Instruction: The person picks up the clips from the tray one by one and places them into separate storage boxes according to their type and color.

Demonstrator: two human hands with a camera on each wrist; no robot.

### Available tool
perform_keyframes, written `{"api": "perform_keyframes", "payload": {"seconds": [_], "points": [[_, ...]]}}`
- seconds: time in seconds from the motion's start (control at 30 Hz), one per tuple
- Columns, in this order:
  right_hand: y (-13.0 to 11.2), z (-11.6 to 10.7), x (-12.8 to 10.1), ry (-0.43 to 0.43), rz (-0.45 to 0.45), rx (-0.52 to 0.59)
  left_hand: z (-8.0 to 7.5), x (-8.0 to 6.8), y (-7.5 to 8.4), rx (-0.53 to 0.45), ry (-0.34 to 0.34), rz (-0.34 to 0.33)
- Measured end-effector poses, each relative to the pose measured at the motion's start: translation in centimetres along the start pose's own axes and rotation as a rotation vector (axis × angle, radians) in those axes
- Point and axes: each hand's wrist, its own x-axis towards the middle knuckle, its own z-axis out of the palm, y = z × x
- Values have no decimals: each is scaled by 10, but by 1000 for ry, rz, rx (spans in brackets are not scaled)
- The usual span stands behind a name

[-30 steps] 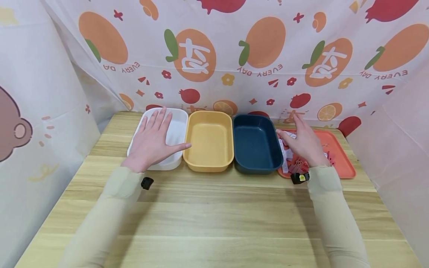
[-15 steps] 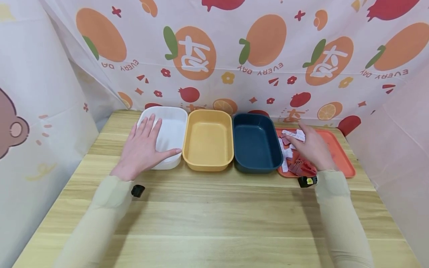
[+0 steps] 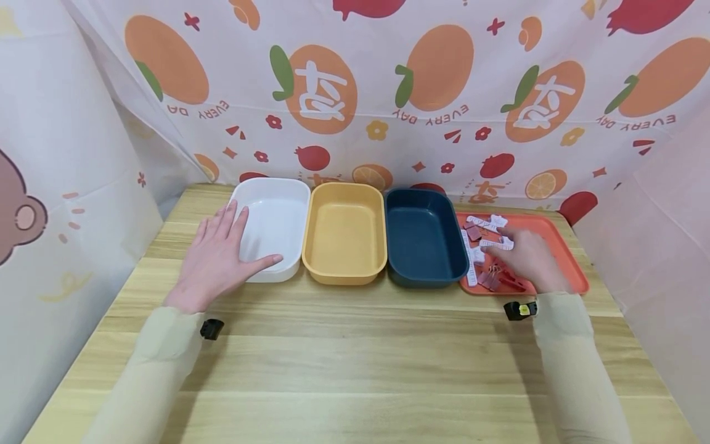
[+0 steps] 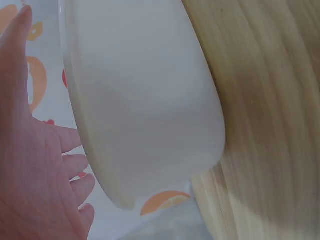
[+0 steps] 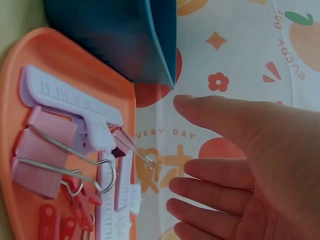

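Observation:
My left hand [image 3: 216,259], fingers spread, hovers over the left side of the white bin [image 3: 280,225]. In the left wrist view the fingers [image 4: 75,165] are beside the bin's rim and hold nothing; whether they touch it I cannot tell. Above the orange tray [image 3: 560,246] is my right hand [image 3: 529,256], slightly blurred. In the right wrist view its fingers [image 5: 215,175] are extended and apart from the clips. On the tray lie white toothed bag clips [image 5: 75,100], pink binder clips [image 5: 45,150] and red clothespins [image 5: 80,207]. My right hand hides part of the tray in the head view.
Between the white bin and the tray stand a yellow bin [image 3: 345,234] and a dark blue bin [image 3: 424,237], side by side on the wooden table [image 3: 355,364]. A printed cloth [image 3: 377,80] hangs behind the row.
The left hand has drawn back leftward and toward me, uncovering more of the white bin. The right hand has shifted right and nearer, so more clips show on the tray.

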Motion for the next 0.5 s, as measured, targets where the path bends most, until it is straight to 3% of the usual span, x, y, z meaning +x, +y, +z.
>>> {"api": "perform_keyframes", "payload": {"seconds": [0.5], "points": [[13, 10, -11, -151, 29, 100, 2, -8, -15, -9, -11, 17]]}}
